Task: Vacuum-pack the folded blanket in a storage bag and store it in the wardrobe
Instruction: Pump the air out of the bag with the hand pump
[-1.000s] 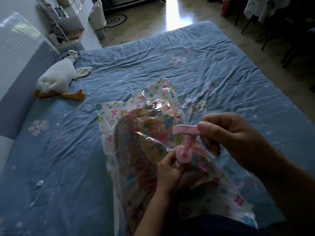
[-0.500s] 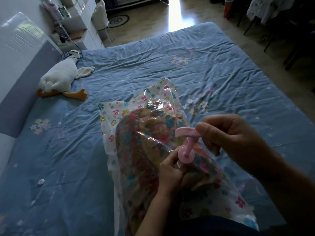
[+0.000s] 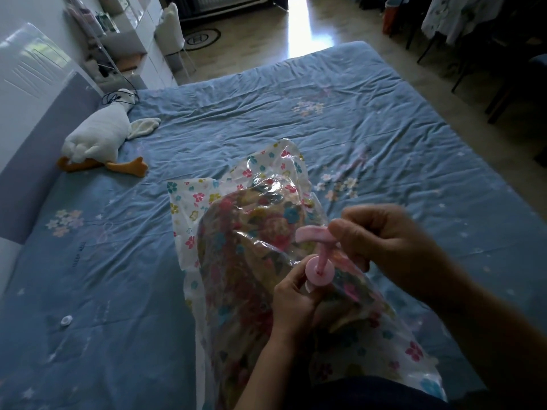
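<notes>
A clear storage bag (image 3: pixel 207 208) printed with small flowers lies across my lap and the blue bed (image 3: pixel 370 137). Inside it shows the folded floral blanket (image 3: pixel 242 261). A small pink hand pump (image 3: pixel 318 255) stands on the bag. My left hand (image 3: pixel 293 297) grips the pump's round body from below. My right hand (image 3: pixel 384 241) pinches the pump's T-shaped handle, which is pulled up on its thin rod.
A white plush goose (image 3: pixel 97 137) with orange feet lies by the grey headboard (image 3: pixel 35 149) at left. A small white cap (image 3: pixel 65 321) rests on the sheet at lower left. White shelves (image 3: pixel 133 39) stand beyond the bed; dark chairs (image 3: pixel 488 54) at upper right.
The pump handle stays raised, with both hands holding as before. My head has drifted slightly, so the scene has shifted a little in view.
</notes>
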Demonstrator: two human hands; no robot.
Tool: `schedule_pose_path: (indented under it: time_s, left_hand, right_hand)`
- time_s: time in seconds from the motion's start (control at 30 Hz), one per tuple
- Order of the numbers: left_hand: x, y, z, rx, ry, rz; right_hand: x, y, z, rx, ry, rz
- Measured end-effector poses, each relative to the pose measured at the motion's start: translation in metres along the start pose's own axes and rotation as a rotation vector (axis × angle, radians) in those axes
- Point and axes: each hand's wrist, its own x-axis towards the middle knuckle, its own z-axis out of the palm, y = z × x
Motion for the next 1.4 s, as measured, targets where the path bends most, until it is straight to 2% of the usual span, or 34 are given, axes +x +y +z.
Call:
schedule_pose_path:
  time_s: [0.1,0.17,0.27,0.37,0.43,0.57,0.63,0.73,0.83,0.9,1.1,1.2,1.33,1.4]
  left_hand:
    - [0.002,-0.003,-0.001,0.024,0.02,0.005]
    - [0.001,-0.005,-0.003,0.04,0.031,0.011]
    - [0.003,-0.003,-0.004,0.03,0.012,0.004]
    - [0.002,-0.002,-0.003,0.022,0.0,0.008]
    - [0.001,-0.002,-0.002,0.02,0.011,0.011]
    - [0.001,-0.004,-0.001,0.038,0.025,0.019]
    - [0.001,-0.005,-0.002,0.045,0.026,0.034]
    - [0.003,0.0,-0.004,0.045,-0.002,0.017]
    - [0.001,0.001,-0.003,0.006,-0.028,0.005]
    - [0.0,0.001,-0.002,0.013,-0.011,0.006]
    - [0.002,-0.004,-0.001,0.016,0.018,0.022]
    - [0.003,-0.004,-0.004,0.026,-0.006,0.014]
    - [0.002,-0.003,-0.002,-0.01,0.0,-0.031]
    - [0.002,-0.004,0.0,-0.009,0.005,-0.017]
  right_hand:
    - [-0.006,0.055,0.008,-0.189,-0.058,0.237]
    - [-0.011,0.076,0.01,-0.24,-0.068,0.305]
    - [-0.006,0.047,0.007,-0.193,-0.034,0.174]
    - [0.0,0.001,0.0,0.121,-0.015,0.026]
    - [-0.001,-0.001,-0.003,0.214,-0.003,-0.014]
    - [-0.008,0.05,0.005,-0.038,-0.055,0.216]
    - [-0.013,0.064,0.008,-0.149,-0.069,0.271]
    - [-0.008,0.035,0.003,-0.078,-0.054,0.152]
    - [-0.001,-0.008,-0.005,0.131,-0.088,0.025]
    - [-0.001,-0.006,-0.008,0.196,-0.069,0.014]
    - [-0.014,0.076,0.006,-0.141,-0.067,0.313]
    - [-0.008,0.048,0.003,-0.086,-0.044,0.187]
    - [0.003,-0.003,-0.007,0.216,-0.061,-0.004]
    - [0.003,0.007,-0.007,0.229,-0.042,0.017]
